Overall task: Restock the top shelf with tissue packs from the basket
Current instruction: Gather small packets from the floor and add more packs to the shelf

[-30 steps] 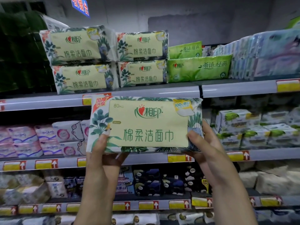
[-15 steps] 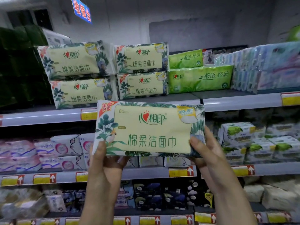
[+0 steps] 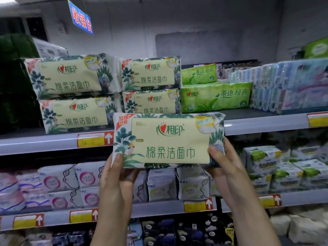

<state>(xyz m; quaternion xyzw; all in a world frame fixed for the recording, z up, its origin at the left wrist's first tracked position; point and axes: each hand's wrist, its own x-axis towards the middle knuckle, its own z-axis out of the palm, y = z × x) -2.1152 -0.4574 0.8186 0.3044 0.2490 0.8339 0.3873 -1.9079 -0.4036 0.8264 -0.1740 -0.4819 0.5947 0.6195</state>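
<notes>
Gripping soft rectangular plastic-wrapped tissue pack [image 3: 168,140], left hand [image 3: 118,174], right hand [image 3: 224,164]

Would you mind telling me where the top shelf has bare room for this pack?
Bare board shows on the top shelf in front of the green packs, beside the blue-white bundles. The left floral stack crowds the front edge; the held pack hides the board before the middle stack.
</notes>
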